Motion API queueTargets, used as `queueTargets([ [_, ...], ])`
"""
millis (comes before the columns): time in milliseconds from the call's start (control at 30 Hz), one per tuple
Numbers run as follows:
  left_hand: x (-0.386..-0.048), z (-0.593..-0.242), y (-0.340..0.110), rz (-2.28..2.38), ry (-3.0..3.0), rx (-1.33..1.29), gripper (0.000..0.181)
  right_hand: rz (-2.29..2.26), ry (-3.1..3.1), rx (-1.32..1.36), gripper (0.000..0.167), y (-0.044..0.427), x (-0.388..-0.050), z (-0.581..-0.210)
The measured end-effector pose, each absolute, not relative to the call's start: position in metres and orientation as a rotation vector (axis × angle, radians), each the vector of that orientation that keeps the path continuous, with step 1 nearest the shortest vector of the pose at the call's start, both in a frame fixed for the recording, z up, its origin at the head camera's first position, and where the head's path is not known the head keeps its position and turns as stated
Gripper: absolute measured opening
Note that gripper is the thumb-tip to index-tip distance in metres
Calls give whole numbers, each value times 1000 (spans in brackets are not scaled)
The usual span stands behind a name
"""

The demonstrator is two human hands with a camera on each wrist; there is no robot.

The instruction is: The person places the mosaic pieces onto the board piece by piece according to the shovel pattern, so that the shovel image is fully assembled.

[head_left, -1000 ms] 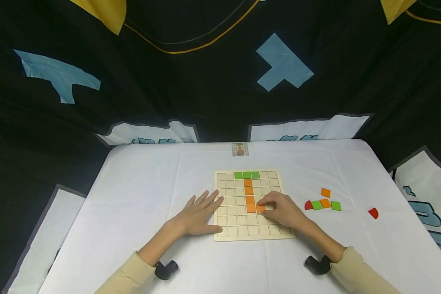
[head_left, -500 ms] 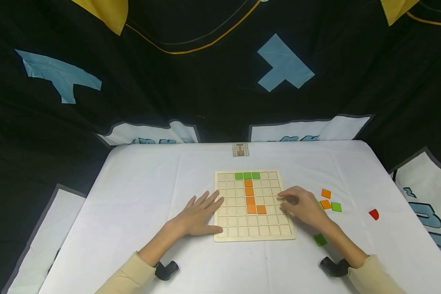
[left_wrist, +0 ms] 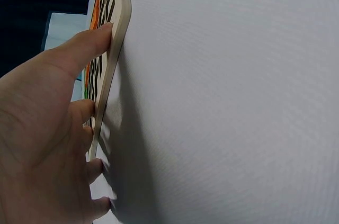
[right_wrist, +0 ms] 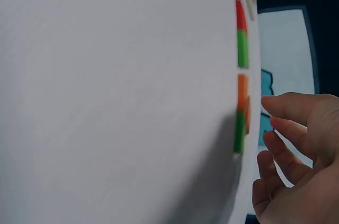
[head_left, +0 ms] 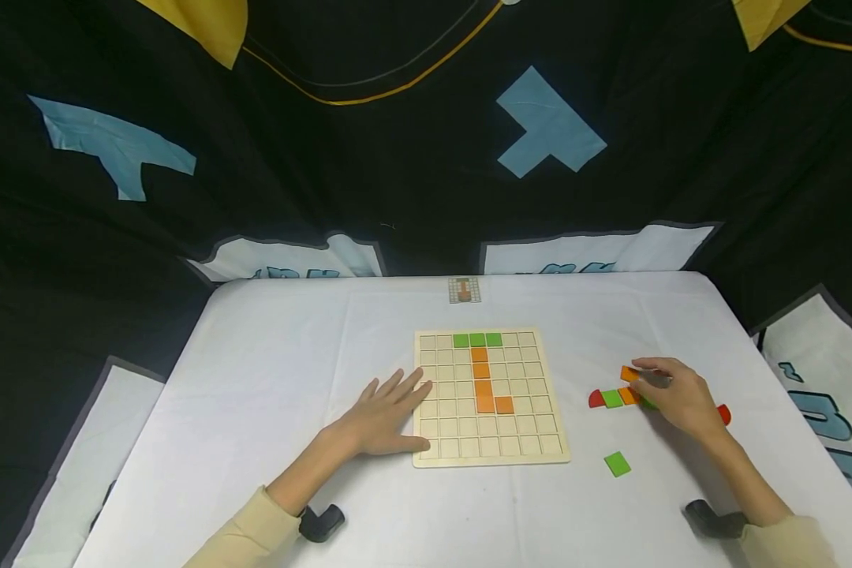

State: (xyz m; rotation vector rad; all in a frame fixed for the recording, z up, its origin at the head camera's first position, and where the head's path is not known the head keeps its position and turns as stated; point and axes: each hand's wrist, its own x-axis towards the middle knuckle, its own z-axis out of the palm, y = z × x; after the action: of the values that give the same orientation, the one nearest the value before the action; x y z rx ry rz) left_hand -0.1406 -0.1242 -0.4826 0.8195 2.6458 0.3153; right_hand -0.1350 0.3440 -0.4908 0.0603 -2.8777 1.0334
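Observation:
My left hand (head_left: 379, 418) lies spread with straight fingers, its fingertips and thumb on the left edge of a wooden grid board (head_left: 532, 446). In the left wrist view, the thumb (left_wrist: 87, 46) touches the board's rim. On the board, a green row (head_left: 477, 340) sits above an orange column (head_left: 481, 379), with an orange square tile (head_left: 504, 405) at the column's lower right. My right hand (head_left: 681, 402) hovers over the loose tiles, thumb and fingers apart with nothing between them. Near its fingertips are two orange tiles (head_left: 628, 372); a green one is partly hidden.
Left of the right hand lie a red rounded tile (head_left: 596, 399) and a green tile (head_left: 613, 398). Another green tile (head_left: 618, 464) lies nearer the front. A second red piece (head_left: 724, 413) is partly covered by the hand. A small pattern card (head_left: 465, 289) is at the table's back edge.
My right hand has let go of the orange tile on the board and moved right to the loose tiles. The front green tile, hidden at first, now shows. The left hand has stayed put.

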Motion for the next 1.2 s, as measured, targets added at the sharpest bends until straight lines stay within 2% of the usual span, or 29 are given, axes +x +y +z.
queueTargets([
  [400,-141,-486,-125,301,2646,821,93,1091,-2932,-16,37,356,-140,-504],
  [1200,-140,-484,-124,315,2647,817,93,1031,-2953,76,32,356,-152,-502],
])
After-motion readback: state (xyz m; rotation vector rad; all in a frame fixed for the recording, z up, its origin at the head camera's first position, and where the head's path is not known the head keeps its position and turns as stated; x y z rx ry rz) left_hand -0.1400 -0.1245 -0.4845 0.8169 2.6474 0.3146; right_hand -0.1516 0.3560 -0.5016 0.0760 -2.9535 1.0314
